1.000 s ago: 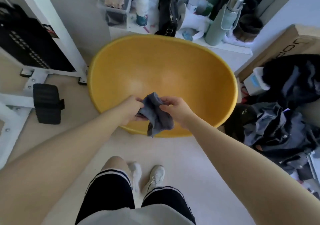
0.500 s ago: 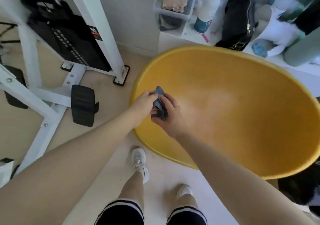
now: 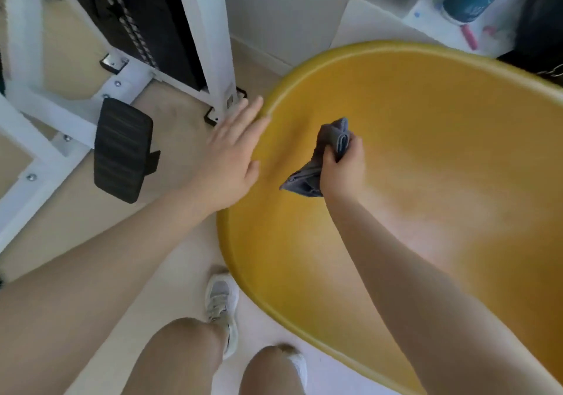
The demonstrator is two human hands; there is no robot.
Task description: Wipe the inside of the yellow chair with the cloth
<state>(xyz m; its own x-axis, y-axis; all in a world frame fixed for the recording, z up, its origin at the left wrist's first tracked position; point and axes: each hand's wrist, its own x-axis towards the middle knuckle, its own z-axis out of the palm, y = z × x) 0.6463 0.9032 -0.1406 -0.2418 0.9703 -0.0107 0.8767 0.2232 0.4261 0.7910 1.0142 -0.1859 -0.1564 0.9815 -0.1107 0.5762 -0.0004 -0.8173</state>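
My right hand (image 3: 342,166) bunches the soft, limp grey cloth (image 3: 320,158) inside the yellow chair (image 3: 441,126), left hand (image 3: 233,157) flat-fingered at its hard, smooth-looking rim, likely bracing.

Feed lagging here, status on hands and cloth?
Right hand grips grey cloth inside yellow bowl-shaped chair. Left hand open at chair rim. Nothing blocking.

I'm seeing a smooth, matt yellow chair (image 3: 426,151), a soft grey cloth (image 3: 330,151), a white painted metal frame (image 3: 213,29), and a ribbed black rubber pad (image 3: 122,149).
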